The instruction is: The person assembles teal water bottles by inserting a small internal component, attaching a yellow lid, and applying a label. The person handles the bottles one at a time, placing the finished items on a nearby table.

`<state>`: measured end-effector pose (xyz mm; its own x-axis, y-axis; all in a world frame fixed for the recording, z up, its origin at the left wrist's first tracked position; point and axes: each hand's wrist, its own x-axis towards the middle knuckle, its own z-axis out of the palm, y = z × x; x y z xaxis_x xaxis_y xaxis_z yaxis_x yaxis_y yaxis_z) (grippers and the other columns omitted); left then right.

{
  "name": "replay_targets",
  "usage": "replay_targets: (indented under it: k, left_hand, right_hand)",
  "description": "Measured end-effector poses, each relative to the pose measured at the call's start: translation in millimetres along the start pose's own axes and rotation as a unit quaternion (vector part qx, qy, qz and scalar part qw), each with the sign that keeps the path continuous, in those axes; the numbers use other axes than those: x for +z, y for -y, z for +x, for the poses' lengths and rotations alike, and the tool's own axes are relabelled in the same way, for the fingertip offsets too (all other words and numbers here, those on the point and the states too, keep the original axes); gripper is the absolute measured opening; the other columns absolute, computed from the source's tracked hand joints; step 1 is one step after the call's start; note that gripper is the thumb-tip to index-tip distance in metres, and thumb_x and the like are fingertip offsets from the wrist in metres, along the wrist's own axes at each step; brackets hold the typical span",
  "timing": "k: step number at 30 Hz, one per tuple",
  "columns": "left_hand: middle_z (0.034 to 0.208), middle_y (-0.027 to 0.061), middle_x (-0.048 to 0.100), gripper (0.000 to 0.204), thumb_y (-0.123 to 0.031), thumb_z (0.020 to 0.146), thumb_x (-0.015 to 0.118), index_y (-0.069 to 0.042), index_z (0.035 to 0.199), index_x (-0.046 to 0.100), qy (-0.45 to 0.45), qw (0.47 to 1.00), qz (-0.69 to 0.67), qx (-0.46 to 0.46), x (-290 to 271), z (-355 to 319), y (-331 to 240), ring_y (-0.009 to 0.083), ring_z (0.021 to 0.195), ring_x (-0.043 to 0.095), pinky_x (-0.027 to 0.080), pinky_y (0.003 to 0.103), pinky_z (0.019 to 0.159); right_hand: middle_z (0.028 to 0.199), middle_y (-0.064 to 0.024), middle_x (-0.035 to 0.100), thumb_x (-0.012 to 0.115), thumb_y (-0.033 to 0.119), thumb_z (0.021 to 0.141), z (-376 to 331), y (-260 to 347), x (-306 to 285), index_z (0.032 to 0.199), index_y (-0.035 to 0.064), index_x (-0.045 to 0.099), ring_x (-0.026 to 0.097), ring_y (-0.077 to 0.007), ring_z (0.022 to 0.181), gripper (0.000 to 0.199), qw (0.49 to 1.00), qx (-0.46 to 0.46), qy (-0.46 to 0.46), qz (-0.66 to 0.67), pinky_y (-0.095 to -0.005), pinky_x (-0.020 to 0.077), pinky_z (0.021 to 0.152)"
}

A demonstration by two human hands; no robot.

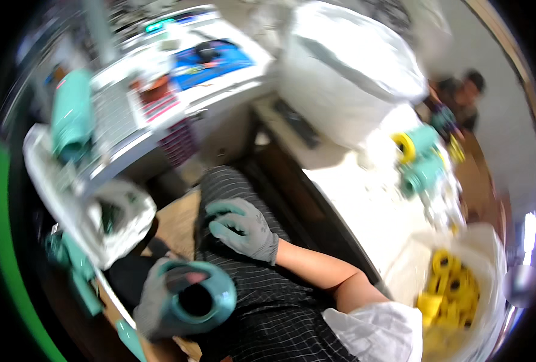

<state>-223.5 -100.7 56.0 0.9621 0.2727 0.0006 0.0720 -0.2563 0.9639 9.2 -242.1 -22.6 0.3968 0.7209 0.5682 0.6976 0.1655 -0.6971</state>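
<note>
A teal vessel (221, 295) is gripped near the lower edge of the view by the gloved left hand (152, 304), its dark round mouth turned upward. The fingers of that hand are partly closed around the vessel's left side; how far they reach beneath cannot be told, since they are mostly hidden by it. The hold appears to be taken from the side so that the mouth is left uncovered and the inside can be looked into. The gloved right hand (247, 232) is placed over the checked cloth (268, 314) on the lap, its teal-tipped fingers loosely curled; nothing is seen held in it, though the palm is hidden.

Farther out on the left, a white bag (138, 220) is spread open, and above it another teal container (73, 114) is set by the worktop (232, 78), on which a blue mat (213, 63) is laid. On the right, teal containers (425, 142) are grouped on a bench (352, 205), and yellow rings (455, 271) are gathered in a translucent bag (488, 256), presumably to be kept together. Beyond the bench, another person (464, 99) is seen, blurred.
</note>
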Motion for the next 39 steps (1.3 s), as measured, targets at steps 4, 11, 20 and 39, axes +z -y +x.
replay_targets:
  k: [4,11,20,39]
  left_hand:
    - [0.119,0.0106,0.072,0.076,-0.019,0.057,0.095,-0.010,0.125,0.065,0.068,0.990,0.101,0.068,13.6,31.5,-12.4,0.0300,0.108,0.069,0.055,0.043,0.095]
    - [0.114,0.0105,0.071,0.076,-0.021,0.056,0.093,-0.010,0.125,0.064,0.075,0.964,0.225,0.118,62.6,63.2,4.2,0.0316,0.103,0.068,0.055,0.046,0.090]
    - [0.106,0.0125,0.062,0.072,-0.025,0.054,0.088,-0.004,0.119,0.064,0.026,0.987,0.147,0.052,73.4,63.8,30.9,0.0302,0.093,0.064,0.054,0.042,0.083]
    - [0.110,0.0106,0.059,0.135,-0.025,0.055,0.097,0.002,0.160,0.016,-0.072,0.987,0.146,0.014,80.4,54.1,43.8,0.0217,0.100,0.064,0.054,0.040,0.087]
  right_hand:
    - [0.100,-0.0140,0.075,0.076,0.010,0.090,-95.5,-38.6,-83.1,0.085,0.0014,0.074,0.071,-0.0275,0.092,0.010,0.969,0.169,-0.140,-0.115,-0.0367,0.0575,0.083]
    - [0.114,-0.0105,0.069,0.070,0.003,0.092,-151.6,-78.2,-251.4,0.111,0.0070,0.073,0.068,-0.0218,0.081,0.020,0.803,0.257,-0.356,-0.404,-0.0343,0.0562,0.071]
    - [0.112,-0.0044,0.065,0.066,0.016,0.083,-174.5,-122.7,-314.3,0.099,0.0188,0.074,0.063,-0.0268,0.104,0.018,0.720,0.229,0.020,-0.655,-0.0421,0.0533,0.082]
    - [0.092,-0.0137,0.067,0.077,0.025,0.090,-47.0,-24.7,-155.7,0.105,0.0072,0.072,0.067,-0.0355,0.088,0.023,0.978,0.171,-0.121,-0.024,-0.0437,0.0556,0.083]
